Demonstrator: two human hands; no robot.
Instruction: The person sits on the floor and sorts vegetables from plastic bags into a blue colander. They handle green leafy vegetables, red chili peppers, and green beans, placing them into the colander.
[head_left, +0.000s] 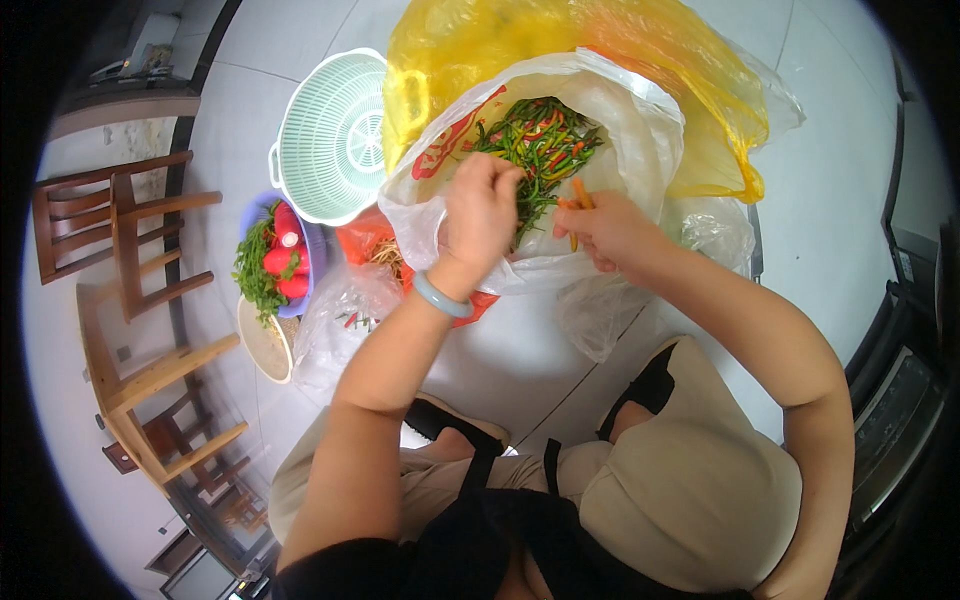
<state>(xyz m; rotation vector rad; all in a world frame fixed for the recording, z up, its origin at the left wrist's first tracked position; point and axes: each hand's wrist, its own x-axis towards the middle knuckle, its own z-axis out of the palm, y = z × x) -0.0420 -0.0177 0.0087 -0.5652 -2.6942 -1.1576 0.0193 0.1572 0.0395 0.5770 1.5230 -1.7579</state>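
Many thin green, red and yellow chili peppers (551, 142) lie in a white plastic bag (637, 135) with its mouth wide open. My left hand (484, 202), a pale bangle at its wrist, is over the bag's near left part beside the chilies, fingers bent together; whether it pinches a chili is hidden. At the bag's near right side, my right hand (600, 225) is closed around a few orange chili peppers (581, 193), whose ends stick out from the fingers.
Behind the bag spreads a yellow plastic bag (480, 45). To the left are a mint-green colander (330, 135), a purple basket (318, 259) with red radishes (281, 262) and leafy greens (255, 262), a cream bowl (259, 349), a red bag (364, 229) and wooden chairs (127, 232).
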